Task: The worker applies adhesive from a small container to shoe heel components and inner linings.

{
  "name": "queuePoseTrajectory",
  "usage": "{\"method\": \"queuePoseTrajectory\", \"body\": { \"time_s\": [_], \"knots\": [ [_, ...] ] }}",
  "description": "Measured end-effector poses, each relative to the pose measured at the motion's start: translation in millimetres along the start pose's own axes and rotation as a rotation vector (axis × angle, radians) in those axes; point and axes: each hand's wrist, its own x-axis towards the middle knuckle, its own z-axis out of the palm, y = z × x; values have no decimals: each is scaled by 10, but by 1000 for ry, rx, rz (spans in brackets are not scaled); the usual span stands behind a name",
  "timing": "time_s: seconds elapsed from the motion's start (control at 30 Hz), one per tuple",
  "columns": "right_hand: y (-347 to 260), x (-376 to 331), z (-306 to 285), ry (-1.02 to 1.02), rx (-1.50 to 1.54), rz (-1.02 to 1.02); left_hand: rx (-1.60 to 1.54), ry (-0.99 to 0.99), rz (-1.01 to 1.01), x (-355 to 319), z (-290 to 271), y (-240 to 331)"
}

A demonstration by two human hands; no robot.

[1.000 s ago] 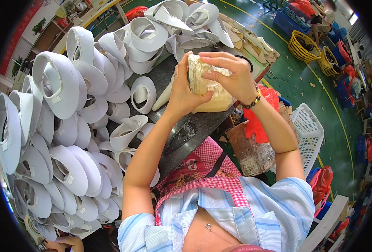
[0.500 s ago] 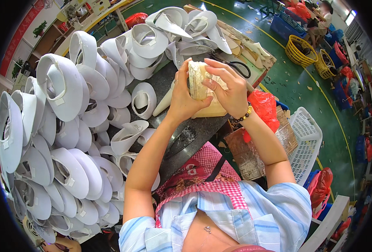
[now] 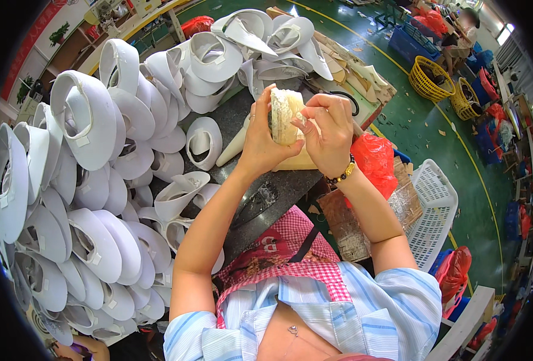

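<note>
Through the head view, I see my left hand [image 3: 261, 137] with fingers clamped around a crusted cream block [image 3: 282, 120] above the dark worktop [image 3: 266, 201], my right hand's [image 3: 331, 135] fingers bunched at its right edge, their grip unclear.

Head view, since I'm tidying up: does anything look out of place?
Pale scraps lie loose on the floor, like litter. The block in the left hand looks rough and crusted; whether that's damage, I can't tell.

A factory workshop: piled white visors [image 3: 96, 151], yellow plastic baskets [image 3: 427, 88], scrap-strewn green floor [image 3: 422, 135].
</note>
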Motion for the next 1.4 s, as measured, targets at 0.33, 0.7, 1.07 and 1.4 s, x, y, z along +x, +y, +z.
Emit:
{"method": "queuePoseTrajectory", "body": {
  "time_s": [0.33,0.7,1.07,1.4],
  "knots": [
    [-59,211,-461,-249,266,166,5,48,35,-8,1,-21],
    [134,463,-88,-503,293,141,12,20,-5,21,-10,30],
    [135,663,-124,-659,159,-117,63,26,110,29,-39,-20],
    [134,798,-89,-730,33,87,-6,-67,45,63,-57,-25]
  ]
}}
